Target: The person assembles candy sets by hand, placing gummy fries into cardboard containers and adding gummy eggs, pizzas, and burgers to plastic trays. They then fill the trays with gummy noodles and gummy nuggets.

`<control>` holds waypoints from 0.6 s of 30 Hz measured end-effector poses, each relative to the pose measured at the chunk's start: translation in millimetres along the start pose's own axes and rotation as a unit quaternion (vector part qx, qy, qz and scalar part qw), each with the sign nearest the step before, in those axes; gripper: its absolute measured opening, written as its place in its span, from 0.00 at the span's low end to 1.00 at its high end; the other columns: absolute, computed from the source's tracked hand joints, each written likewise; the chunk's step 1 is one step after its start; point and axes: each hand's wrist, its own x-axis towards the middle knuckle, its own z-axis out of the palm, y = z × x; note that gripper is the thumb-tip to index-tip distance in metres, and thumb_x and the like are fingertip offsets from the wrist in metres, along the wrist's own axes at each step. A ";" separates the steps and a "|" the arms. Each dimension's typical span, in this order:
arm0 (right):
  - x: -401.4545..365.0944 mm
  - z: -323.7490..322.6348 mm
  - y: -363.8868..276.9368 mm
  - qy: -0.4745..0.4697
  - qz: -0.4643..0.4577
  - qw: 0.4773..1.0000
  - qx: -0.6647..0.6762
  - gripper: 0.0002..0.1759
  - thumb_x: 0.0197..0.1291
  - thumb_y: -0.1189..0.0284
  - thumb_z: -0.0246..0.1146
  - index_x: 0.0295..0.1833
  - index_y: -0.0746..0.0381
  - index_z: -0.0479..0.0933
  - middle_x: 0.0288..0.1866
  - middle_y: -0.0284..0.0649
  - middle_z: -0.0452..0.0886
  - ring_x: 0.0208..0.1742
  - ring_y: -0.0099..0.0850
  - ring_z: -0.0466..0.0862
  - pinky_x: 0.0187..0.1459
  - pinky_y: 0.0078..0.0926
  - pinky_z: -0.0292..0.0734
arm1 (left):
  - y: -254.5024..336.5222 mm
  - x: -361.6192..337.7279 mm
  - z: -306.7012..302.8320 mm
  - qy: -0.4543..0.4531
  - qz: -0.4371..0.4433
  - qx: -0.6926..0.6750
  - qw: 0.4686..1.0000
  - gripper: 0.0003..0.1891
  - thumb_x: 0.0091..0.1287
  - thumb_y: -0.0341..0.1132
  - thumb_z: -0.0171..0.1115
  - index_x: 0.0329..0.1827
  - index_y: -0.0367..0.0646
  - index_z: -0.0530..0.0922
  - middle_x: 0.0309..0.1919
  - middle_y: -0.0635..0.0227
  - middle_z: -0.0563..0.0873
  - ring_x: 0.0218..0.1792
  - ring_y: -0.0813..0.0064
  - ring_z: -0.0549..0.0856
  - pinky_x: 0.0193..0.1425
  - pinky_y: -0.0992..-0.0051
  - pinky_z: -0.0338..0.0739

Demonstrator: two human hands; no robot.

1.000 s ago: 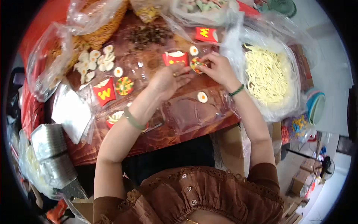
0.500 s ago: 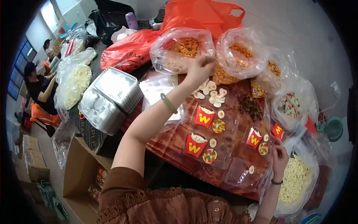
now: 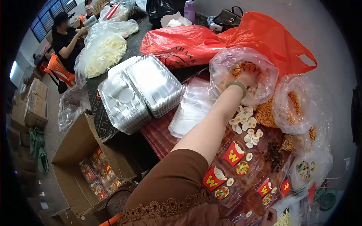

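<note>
My left hand, a bangle at its wrist, reaches into a clear plastic bag of small orange pieces; its fingertips are buried there. At the lower edge my right hand has curled fingers, and what they hold, if anything, is hidden. It is beside a clear plastic tray with a small egg piece. Other trays between the hands hold red fries-box pieces, egg pieces and round pizza-like pieces. Loose egg pieces lie below the bag.
Stacked clear clamshell trays and flat plastic sheets lie left of my arm. A cardboard box with filled packs stands lower left. Red plastic bags lie behind. Another person works at the far left.
My left hand has gone down into the bag of orange pieces from just in front of it. The view has swung left, putting my right hand at the lower edge.
</note>
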 end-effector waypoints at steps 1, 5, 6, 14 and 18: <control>3.6 1.9 0.3 -0.009 0.002 1.000 -0.003 0.02 0.59 0.81 0.61 0.37 0.66 0.75 0.34 0.33 0.75 0.33 0.20 0.74 0.37 0.16 0.71 | -2.8 1.8 0.3 -0.002 -0.006 0.000 1.000 0.23 0.62 0.42 0.54 0.61 0.46 0.73 0.60 0.52 0.75 0.64 0.52 0.71 0.68 0.45 0.58; 9.9 5.7 -0.7 -0.034 0.009 0.999 -0.013 0.02 0.58 0.82 0.62 0.37 0.66 0.76 0.34 0.34 0.76 0.33 0.21 0.74 0.37 0.16 0.71 | -15.6 16.2 0.7 -0.152 -0.003 -0.030 0.988 0.26 0.65 0.45 0.49 0.66 0.50 0.65 0.68 0.50 0.64 0.68 0.47 0.64 0.65 0.39 0.57; 11.2 6.6 -1.4 -0.037 0.009 0.999 -0.015 0.02 0.58 0.82 0.62 0.37 0.66 0.76 0.34 0.34 0.76 0.33 0.21 0.74 0.37 0.16 0.71 | -15.4 17.3 -3.9 -0.201 0.000 -0.086 0.976 0.25 0.66 0.46 0.47 0.66 0.50 0.65 0.69 0.49 0.63 0.67 0.47 0.65 0.64 0.36 0.56; -37.2 -3.8 -20.4 -0.016 0.049 0.997 -0.055 0.04 0.56 0.83 0.63 0.37 0.66 0.77 0.34 0.36 0.76 0.33 0.22 0.74 0.36 0.17 0.71 | -10.7 16.2 14.1 -0.104 0.031 0.052 0.993 0.17 0.64 0.38 0.51 0.56 0.46 0.74 0.47 0.54 0.83 0.46 0.54 0.84 0.50 0.59 0.78; -64.2 -10.3 -51.0 0.021 0.066 0.994 -0.090 0.03 0.56 0.82 0.64 0.36 0.67 0.77 0.33 0.36 0.77 0.30 0.19 0.74 0.31 0.15 0.68 | -10.4 6.9 -5.7 -0.149 0.084 0.102 0.980 0.15 0.63 0.33 0.52 0.53 0.44 0.75 0.40 0.57 0.85 0.42 0.55 0.85 0.41 0.58 0.81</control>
